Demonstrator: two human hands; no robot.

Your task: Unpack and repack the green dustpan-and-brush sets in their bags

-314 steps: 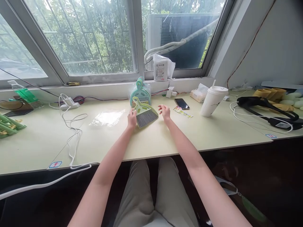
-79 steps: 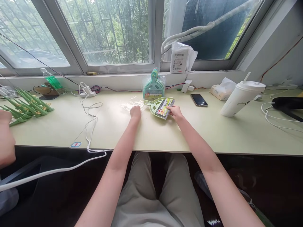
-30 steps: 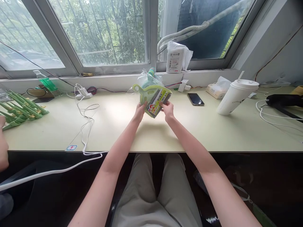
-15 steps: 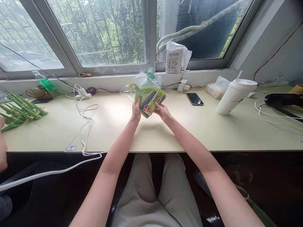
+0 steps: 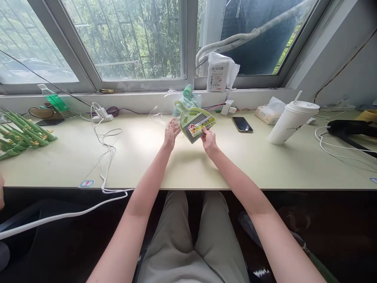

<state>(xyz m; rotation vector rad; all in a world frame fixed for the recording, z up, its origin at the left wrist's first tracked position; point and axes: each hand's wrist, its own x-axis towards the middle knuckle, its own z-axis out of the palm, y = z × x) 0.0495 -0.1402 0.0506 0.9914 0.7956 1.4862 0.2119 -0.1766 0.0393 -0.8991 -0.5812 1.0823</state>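
Note:
My right hand (image 5: 209, 140) is closed on the lower right edge of a small green dustpan and brush set (image 5: 193, 118). The dustpan is tilted above the table, its round handle hole up and left, with grey bristles and a printed label facing me. My left hand (image 5: 171, 134) is just left of the dustpan with its fingers apart, and clear plastic film (image 5: 157, 113) lies around the fingertips. Whether those fingers touch the film or the dustpan edge is hard to make out. Behind stand teal and green looped handles (image 5: 188, 92) in clear wrapping, partly hidden by the dustpan.
Right of my hands are a phone (image 5: 242, 124), a tissue pack (image 5: 270, 111) and a white lidded cup (image 5: 291, 122) with a straw. White cables (image 5: 107, 147) trail over the table's left and front edge. Green folded pieces (image 5: 26, 133) lie far left, near a green-liquid bottle (image 5: 54, 99).
The dustpan has moved right and turned flatter with my right hand. My left hand has come off its side and its fingers have spread. Another person's hand at the far left has drawn back.

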